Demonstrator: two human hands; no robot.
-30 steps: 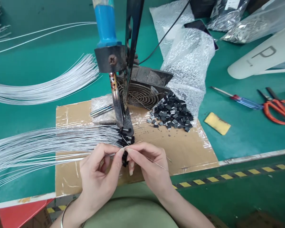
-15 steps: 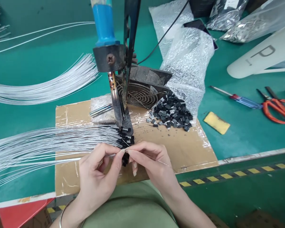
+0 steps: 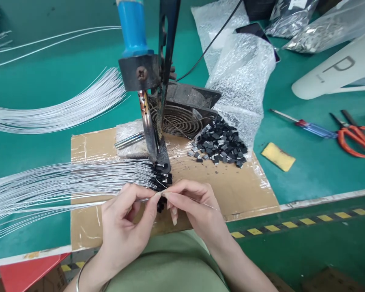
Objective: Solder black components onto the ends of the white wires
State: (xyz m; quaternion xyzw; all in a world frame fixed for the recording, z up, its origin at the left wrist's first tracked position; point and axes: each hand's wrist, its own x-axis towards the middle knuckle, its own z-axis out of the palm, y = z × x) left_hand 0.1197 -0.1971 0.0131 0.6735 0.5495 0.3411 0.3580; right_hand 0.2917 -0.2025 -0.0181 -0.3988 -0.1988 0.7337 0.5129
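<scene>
Pinched a white wire (image 3: pixel 142 199) between thumb and forefinger of the left hand (image 3: pixel 130 225), with no gap showing. Closed thumb and forefinger of the right hand (image 3: pixel 197 207) just beside, on a thin strand (image 3: pixel 210 206) trailing to the right. Could not tell the exact piece between the meeting fingertips, being too small and covered. Held both hands over the near part of a cardboard sheet (image 3: pixel 231 186), at the near side of black connectors (image 3: pixel 156 182) ending a wire bundle (image 3: pixel 79 178) from the left. Had a soldering iron (image 3: pixel 133 36) pointing down toward those connectors, a fan (image 3: pixel 182 121) farther off, and a pile of black pieces (image 3: pixel 222 142) to the right. Saw a second bundle (image 3: pixel 63 111) far left; at right, a yellow sponge (image 3: pixel 278 157), a screwdriver (image 3: pixel 316 129) and orange-handled scissors (image 3: pixel 350 129) on the green table (image 3: pixel 307 178).
</scene>
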